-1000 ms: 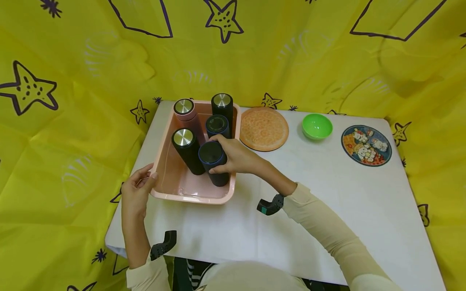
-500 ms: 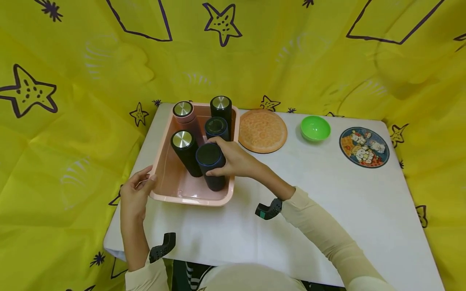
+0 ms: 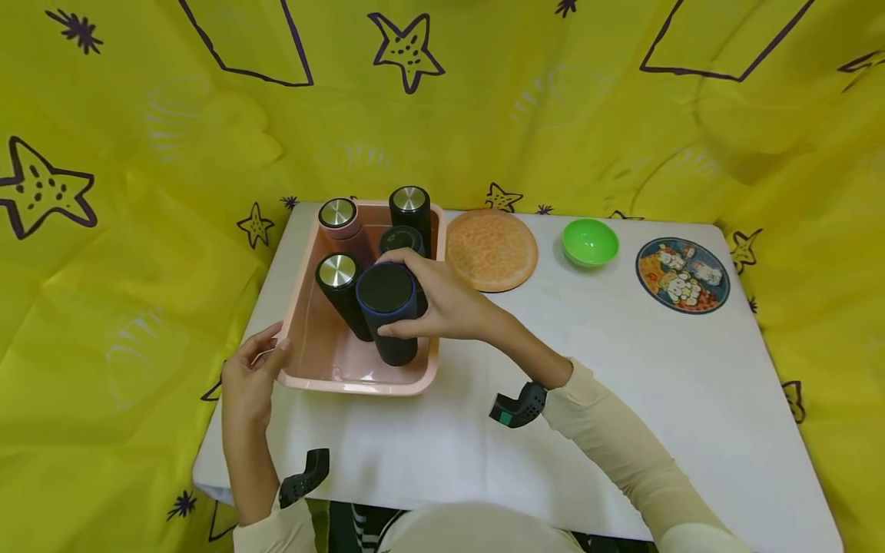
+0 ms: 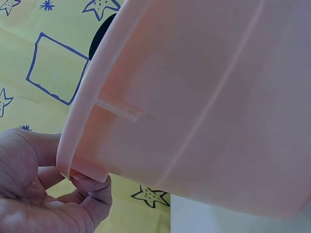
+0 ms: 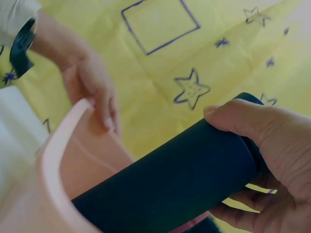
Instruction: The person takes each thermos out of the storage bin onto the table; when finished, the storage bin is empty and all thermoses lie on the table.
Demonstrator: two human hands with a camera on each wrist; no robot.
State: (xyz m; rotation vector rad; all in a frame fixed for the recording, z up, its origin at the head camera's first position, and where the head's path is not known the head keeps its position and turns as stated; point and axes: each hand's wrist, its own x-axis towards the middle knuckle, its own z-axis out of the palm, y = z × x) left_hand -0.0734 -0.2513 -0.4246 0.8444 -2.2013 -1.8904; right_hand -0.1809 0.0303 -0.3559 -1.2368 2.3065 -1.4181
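My right hand (image 3: 452, 301) grips a dark blue thermos (image 3: 386, 290) near its lid, thumb on one side and fingers on the other. This thermos leans inside a pink plastic basin (image 3: 356, 386) and its lid stands higher than those around it. Close by in the basin are a pink thermos (image 3: 341, 216) with a silver-topped lid, two black thermoses with silver tops, one in front (image 3: 338, 273) and one at the back (image 3: 410, 203), and another dark thermos (image 3: 401, 239), partly hidden by my hand. My left hand (image 4: 43, 189) pinches the basin's rim at its near left corner.
Right of the basin, a round tan mat (image 3: 492, 250) lies on the white table (image 3: 588, 369). Farther right are a green bowl (image 3: 590, 243) and a round mat with cartoon figures (image 3: 682, 275). A yellow patterned cloth (image 3: 484, 115) hangs behind and at the sides.
My right hand has raised the dark blue thermos and shifted it slightly left, over more of the dark thermos behind. My left hand keeps its hold on the rim; the head view has shifted slightly.
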